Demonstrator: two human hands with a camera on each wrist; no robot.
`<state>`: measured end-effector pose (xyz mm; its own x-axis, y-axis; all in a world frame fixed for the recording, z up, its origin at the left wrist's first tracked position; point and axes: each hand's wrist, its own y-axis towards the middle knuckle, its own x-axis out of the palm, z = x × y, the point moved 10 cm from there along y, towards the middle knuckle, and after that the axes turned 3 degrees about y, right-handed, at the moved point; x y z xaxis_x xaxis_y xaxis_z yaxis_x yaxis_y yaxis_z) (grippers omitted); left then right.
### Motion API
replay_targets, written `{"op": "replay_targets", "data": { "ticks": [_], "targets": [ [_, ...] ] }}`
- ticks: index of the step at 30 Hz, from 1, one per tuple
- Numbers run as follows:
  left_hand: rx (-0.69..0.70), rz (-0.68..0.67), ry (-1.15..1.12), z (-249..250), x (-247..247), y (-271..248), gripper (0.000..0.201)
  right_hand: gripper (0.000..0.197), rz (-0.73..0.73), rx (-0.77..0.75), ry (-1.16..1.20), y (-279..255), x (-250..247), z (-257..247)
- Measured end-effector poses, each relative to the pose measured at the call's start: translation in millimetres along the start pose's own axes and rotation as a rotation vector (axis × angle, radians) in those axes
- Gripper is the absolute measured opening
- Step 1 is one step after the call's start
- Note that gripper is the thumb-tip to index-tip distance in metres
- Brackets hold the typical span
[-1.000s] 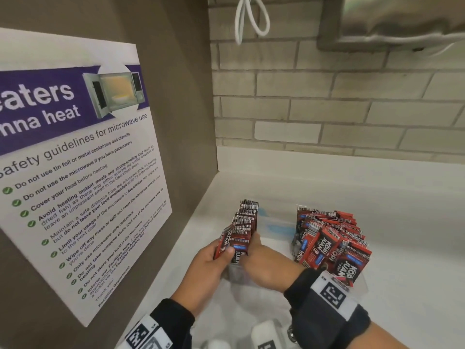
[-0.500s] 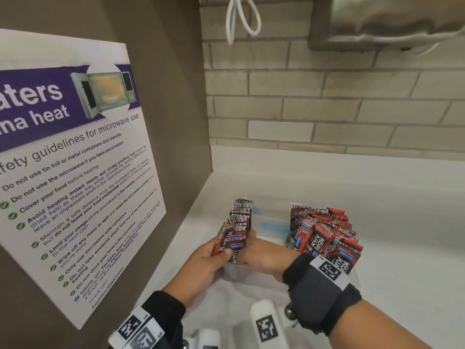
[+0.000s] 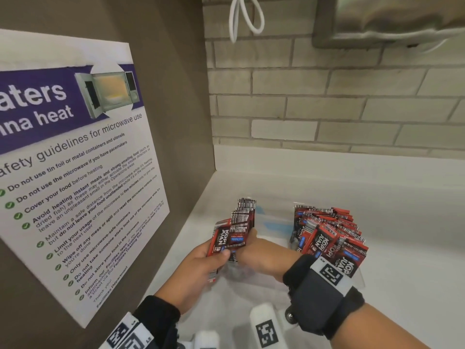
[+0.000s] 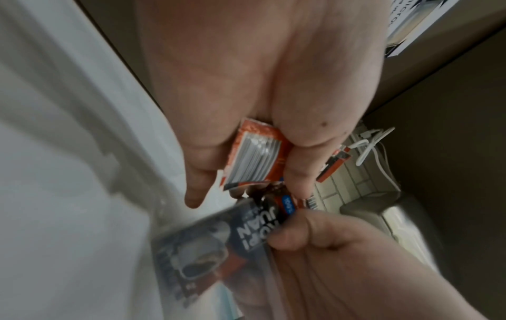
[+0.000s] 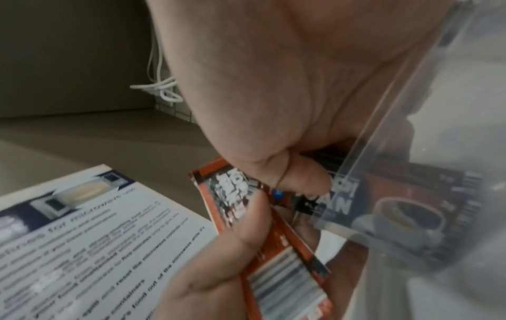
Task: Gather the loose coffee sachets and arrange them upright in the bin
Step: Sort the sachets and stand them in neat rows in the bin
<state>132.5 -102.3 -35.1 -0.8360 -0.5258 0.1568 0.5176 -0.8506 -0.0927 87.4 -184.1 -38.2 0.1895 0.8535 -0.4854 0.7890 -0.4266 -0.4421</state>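
Black wrist straps with printed markers sit nearest, one on each forearm. Just beyond them the left hand (image 3: pixel 201 265) holds a bundle of red-and-black coffee sachets (image 3: pixel 236 230), thumb curled over the front packet and fingers behind. The right hand (image 3: pixel 261 255) meets it from the other side, its thumb and fingers closed on the same bundle, which stands upright at the left end of the clear plastic bin (image 3: pixel 274 217). At the bin's right end a larger batch of sachets (image 3: pixel 329 235) stands packed on edge, leaning toward the camera. The bin rests on a white counter (image 3: pixel 402 248). A microwave safety poster (image 3: pixel 75 172) hangs on the brown side panel at left, and a white cable (image 3: pixel 247 18) loops down the brick wall behind.
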Motion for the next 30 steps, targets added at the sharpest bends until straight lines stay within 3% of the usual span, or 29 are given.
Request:
{"op": "replay_targets", "data": {
  "ticks": [5,10,14,18,24,27,30],
  "targets": [
    [-0.022,0.01,-0.009,1,-1,1,0.036,0.068,0.006,-0.02,0.006,1,0,1],
    [-0.049,0.081,-0.079,-4,-15,0,0.036,0.051,-0.052,-0.022,0.004,-16,-9,-3],
    [-0.076,0.131,-0.157,-11,-26,1,0.042,0.073,-0.044,-0.024,-0.027,-22,-20,2],
    [-0.107,0.15,-0.192,-17,-27,2,0.031,0.078,-0.047,-0.055,-0.037,-22,-22,4],
    [-0.157,0.148,-0.306,-24,-21,-2,0.033,0.072,-0.016,-0.114,0.231,-11,-19,3],
    [-0.187,0.141,-0.351,-31,-20,-2,0.042,0.085,-0.016,-0.098,0.388,5,-12,4],
    [-0.193,0.136,-0.371,-34,-19,-3,0.039,0.117,0.005,-0.072,0.461,28,-6,8]
  ]
}}
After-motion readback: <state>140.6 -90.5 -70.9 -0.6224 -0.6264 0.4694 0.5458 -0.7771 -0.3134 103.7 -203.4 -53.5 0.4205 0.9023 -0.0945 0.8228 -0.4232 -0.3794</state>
